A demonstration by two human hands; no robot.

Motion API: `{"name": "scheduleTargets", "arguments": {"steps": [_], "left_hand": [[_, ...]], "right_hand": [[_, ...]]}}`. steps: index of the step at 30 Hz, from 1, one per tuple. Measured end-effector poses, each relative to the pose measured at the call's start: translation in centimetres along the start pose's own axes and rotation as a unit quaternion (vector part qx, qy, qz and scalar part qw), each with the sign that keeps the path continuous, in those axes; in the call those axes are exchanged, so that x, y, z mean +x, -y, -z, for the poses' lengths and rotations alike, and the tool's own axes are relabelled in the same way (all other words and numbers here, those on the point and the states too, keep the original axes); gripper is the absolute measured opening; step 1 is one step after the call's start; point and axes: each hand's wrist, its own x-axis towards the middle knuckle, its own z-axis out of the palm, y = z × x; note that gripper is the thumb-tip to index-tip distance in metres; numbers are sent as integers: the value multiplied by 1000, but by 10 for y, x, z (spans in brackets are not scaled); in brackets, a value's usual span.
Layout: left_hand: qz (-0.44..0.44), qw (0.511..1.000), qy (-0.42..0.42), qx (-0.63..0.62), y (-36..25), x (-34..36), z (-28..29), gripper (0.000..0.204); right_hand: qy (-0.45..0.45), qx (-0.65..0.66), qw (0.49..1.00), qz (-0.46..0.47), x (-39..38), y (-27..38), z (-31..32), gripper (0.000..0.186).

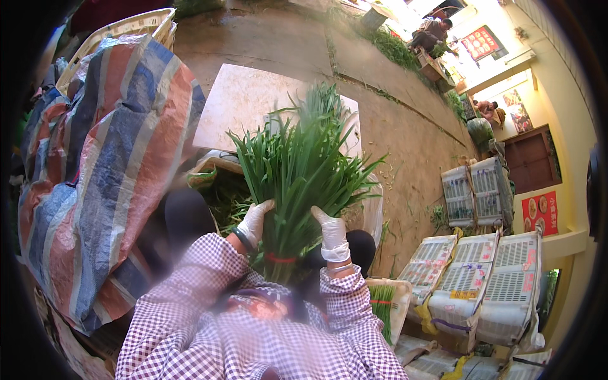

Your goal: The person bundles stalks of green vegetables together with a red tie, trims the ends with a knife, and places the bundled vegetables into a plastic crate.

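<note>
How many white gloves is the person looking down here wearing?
2: one on the left hand, at the left side of the leafy green bundle, and one on the right hand, at its right side.

From afar I noted a brown floor point(405, 152) crossed by dark seams point(331, 52), a yellow wall point(573, 126) with a brown door point(531, 161), and bright glare point(474, 22) at upper right.

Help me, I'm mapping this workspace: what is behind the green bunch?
Behind the bunch, a white board shows to its left and right, with brown floor farther off. The bunch covers the board's middle, so anything there cannot be seen.
</note>
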Motion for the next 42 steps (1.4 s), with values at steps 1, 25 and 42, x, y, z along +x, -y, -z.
{"name": "scheduleTargets", "arguments": {"steps": [1, 25, 42], "left_hand": [[13, 1000, 6, -8, 0, 0, 2, 43], [127, 972, 104, -168, 8, 11, 31, 56], [164, 973, 61, -152, 9, 15, 34, 57]], "right_hand": [[35, 1, 999, 23, -1, 3, 1, 47], [-74, -201, 933, 290, -41, 39, -19, 40], [163, -517, 758, 364, -28, 81, -4, 15]]}}
